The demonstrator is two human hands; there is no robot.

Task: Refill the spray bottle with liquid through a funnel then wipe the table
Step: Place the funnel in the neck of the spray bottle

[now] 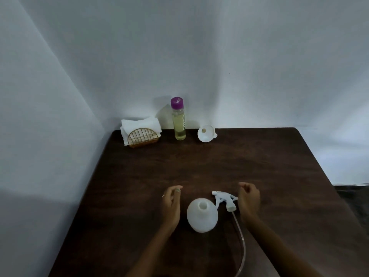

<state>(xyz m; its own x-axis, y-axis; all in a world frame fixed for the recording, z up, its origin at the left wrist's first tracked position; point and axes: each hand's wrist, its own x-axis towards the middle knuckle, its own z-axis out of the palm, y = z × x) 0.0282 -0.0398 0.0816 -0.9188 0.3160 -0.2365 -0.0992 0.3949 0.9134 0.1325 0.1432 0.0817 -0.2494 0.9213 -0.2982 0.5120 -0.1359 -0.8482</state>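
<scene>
The spray bottle (202,215) stands uncapped at lower centre of the dark desk (219,166). Its trigger head (224,199) lies just right of it; the dip tube (240,246) runs off the bottom edge. The left hand (172,204) and right hand (248,199) flank them, fingers loosely curled, holding nothing. Along the upper desk edge: napkin holder (140,134), refill bottle (178,118), funnel (206,133). The label is unreadable.
</scene>
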